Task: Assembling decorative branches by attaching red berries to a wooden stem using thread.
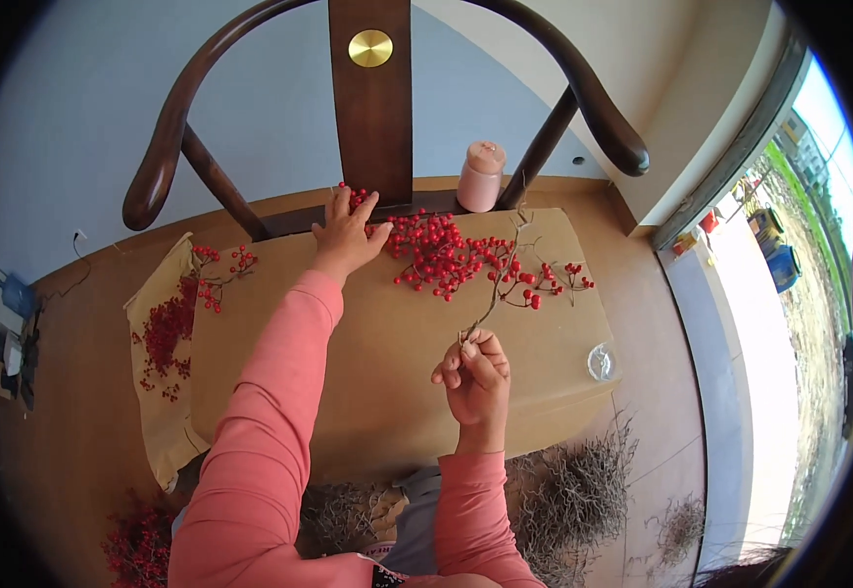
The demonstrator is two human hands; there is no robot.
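The dark wooden chair (pixel 375 127) is the largest thing before you, its curved arms spreading beyond the brown-covered surface (pixel 387 343), where your work lies. At that surface's left edge hangs a creased brown sheet (pixel 164 431) with dark red berries on it, and by your right forearm, below the near edge, sits a tangle of bare twigs (pixel 578 495).

Next in size is the cluster of red berries (pixel 431 253) on the far half of the surface, ahead of your right hand and to the right of your left hand. Your left hand (pixel 350 235) reaches to the far edge, with its fingers parted and thumb out to the side. A few loose-looking berries (pixel 357 199) show at its fingertips; you cannot be told from here whether those fingers grip them.

Your right hand (pixel 475 377) is closed in a pinch, thumb against fingers, on the near end of a thin brown stem (pixel 493 299). The stem runs up and away from that grip, passing in front of the cluster's right part, its bare tip beyond.

Smaller still, a pink lidded container (pixel 481 178) stands beyond the far edge, and a small clear round piece (pixel 602 362) lies near the right edge, well apart from both hands.
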